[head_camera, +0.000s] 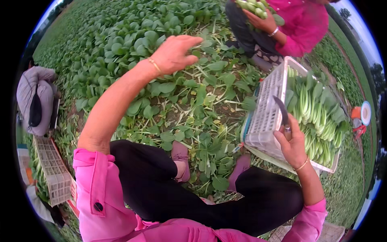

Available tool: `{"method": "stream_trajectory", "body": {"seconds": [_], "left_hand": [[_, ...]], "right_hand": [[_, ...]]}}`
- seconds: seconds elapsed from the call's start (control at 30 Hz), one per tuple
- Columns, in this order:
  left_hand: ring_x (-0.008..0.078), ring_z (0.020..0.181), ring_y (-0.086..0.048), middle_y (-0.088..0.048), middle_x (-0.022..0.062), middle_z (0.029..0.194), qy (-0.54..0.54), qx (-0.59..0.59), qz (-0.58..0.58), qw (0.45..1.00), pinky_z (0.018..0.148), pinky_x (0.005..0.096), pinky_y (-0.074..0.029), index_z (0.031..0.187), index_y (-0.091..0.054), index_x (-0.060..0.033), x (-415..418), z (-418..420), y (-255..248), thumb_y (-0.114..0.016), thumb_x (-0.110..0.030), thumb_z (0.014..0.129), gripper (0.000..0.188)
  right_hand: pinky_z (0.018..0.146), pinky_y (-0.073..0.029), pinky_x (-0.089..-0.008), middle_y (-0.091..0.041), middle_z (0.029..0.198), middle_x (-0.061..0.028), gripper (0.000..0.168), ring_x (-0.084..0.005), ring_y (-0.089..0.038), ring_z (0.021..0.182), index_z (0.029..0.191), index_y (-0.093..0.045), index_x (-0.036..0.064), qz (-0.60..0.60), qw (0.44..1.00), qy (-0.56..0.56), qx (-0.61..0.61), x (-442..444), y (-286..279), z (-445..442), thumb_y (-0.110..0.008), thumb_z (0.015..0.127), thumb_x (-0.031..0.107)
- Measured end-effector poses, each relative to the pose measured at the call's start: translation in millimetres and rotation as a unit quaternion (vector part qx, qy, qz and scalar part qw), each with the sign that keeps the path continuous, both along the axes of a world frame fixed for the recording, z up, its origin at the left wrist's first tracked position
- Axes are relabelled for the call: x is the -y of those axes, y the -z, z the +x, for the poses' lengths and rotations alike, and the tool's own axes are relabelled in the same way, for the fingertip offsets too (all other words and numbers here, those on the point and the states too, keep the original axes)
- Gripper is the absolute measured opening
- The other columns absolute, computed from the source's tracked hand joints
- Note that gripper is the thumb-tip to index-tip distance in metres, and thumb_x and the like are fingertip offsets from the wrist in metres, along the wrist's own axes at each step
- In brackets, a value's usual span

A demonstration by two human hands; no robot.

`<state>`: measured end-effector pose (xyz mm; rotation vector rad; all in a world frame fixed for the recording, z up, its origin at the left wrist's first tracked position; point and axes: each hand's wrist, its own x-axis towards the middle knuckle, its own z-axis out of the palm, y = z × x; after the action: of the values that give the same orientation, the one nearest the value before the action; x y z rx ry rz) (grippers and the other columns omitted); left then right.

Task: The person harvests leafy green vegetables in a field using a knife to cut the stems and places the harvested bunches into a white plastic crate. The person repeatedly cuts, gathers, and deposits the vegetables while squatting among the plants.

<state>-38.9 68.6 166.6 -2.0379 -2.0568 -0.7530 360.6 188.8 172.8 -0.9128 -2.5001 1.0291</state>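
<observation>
My left hand point(178, 53) is stretched out with thumb and fingers apart and nothing in it. It hovers at the edge of the standing leafy greens point(121, 45). Cut leaves and stems point(193, 106) litter the soil below it. In my right hand point(293, 145) is a small curved knife point(282, 110), gripped by its handle, blade tip pointing up and away from me. That hand is over the near side of a white plastic crate point(266, 103). Bundles of green vegetables with pale stalks point(314, 112) fill the crate, laid in rows.
Across from me a person in a pink top point(302, 27) holds a bunch of greens point(257, 9). Another bent-over person point(37, 96) is at the far left, near a second crate of greens point(54, 172). A round white-and-blue object point(365, 113) stands at right.
</observation>
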Motion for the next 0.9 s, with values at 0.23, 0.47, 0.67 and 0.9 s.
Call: {"method": "stream_trajectory", "body": {"seconds": [0.23, 0.47, 0.67, 0.9], "left_hand": [[0.0345, 0.106, -0.058, -0.061, 0.0182, 0.115, -0.422, 0.165, -0.113, 0.884, 0.092, 0.0398, -0.045, 0.124, -0.053, -0.0045, 351.9, -53.8, 95.8, -0.067, -0.024, 0.077, 0.053], [0.0358, 0.106, -0.058, -0.062, 0.0198, 0.112, -0.464, 0.227, -0.219, 0.828, 0.092, 0.0413, -0.045, 0.120, -0.055, -0.0009, 410.4, 51.7, 160.8, -0.068, -0.021, 0.073, 0.053], [0.0320, 0.109, -0.052, -0.058, 0.0158, 0.108, -0.208, -0.044, -0.242, 0.947, 0.093, 0.0415, -0.041, 0.108, -0.057, -0.0002, 332.6, 28.3, 192.8, -0.060, -0.006, 0.072, 0.037], [0.0296, 0.113, -0.048, -0.059, 0.0152, 0.106, -0.178, -0.170, -0.411, 0.878, 0.098, 0.0454, -0.033, 0.098, -0.062, -0.0013, 299.1, -51.2, 244.2, -0.056, -0.015, 0.073, 0.029]], "right_hand": [[0.070, -0.044, -0.0490, -0.058, 0.079, -0.0269, 0.033, -0.0459, -0.057, 0.076, 0.099, -0.047, -0.001, 0.025, 0.951, -0.243, 0.190, 50.1, 52.5, -111.7, -0.064, 0.080, 0.020], [0.070, -0.043, -0.0504, -0.058, 0.081, -0.0281, 0.025, -0.0460, -0.056, 0.077, 0.092, -0.046, -0.003, -0.031, 0.930, -0.321, 0.179, 111.4, 124.4, -217.3, -0.054, 0.084, 0.019], [0.069, -0.046, -0.0489, -0.061, 0.078, -0.0253, 0.025, -0.0433, -0.060, 0.076, 0.096, -0.049, -0.001, -0.174, 0.930, -0.292, 0.140, 182.9, 223.9, -252.4, -0.054, 0.086, 0.021], [0.072, -0.047, -0.0502, -0.061, 0.082, -0.0277, 0.024, -0.0450, -0.060, 0.080, 0.097, -0.050, -0.002, -0.273, 0.914, -0.268, 0.138, 250.9, 284.4, -302.8, -0.054, 0.086, 0.020]]}}
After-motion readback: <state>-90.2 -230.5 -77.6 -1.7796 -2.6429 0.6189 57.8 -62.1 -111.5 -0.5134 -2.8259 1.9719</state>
